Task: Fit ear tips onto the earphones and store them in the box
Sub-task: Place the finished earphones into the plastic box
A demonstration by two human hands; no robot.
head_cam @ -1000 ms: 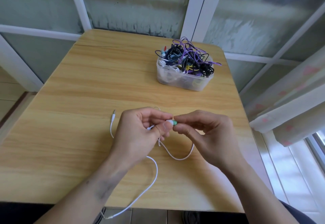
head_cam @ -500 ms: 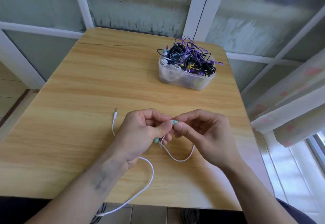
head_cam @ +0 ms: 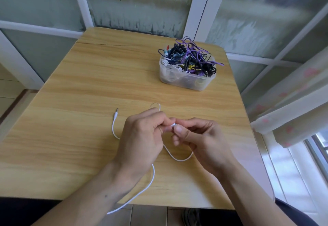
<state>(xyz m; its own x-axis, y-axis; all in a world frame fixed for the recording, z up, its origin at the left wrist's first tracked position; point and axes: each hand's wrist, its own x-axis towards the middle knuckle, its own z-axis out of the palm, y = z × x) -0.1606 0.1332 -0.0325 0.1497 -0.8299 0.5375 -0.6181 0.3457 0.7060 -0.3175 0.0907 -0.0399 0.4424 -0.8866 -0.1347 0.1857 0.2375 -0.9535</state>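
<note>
**Earbud Pinched Between Two Hands Over Wooden Surface**

Seen at lower centre of the frame: left hand [head_cam: 142, 137] and right hand [head_cam: 200, 140] brought together above the surface [head_cam: 79, 92], fingers [head_cam: 178, 129] of both curled and clamped on a small white earbud [head_cam: 173, 124], only a sliver of it showing between the fingertips. Impossible to tell whether an ear tip sits on it. Trailing from the hands, a white cable [head_cam: 152, 177]: one loop lying on the wood just below the right hand, one small arc peeking out above the left hand, a long run slipping off the near edge at bottom centre. Lying flat just left of the left hand, pointing toward the top of the frame, the cable's metal plug [head_cam: 116, 113]. Well apart from the hands, in the upper right of the wood: a clear plastic box [head_cam: 184, 81], heaped past its rim with tangled earphones [head_cam: 191, 57] in purple, black, white, blue and yellow.
</note>
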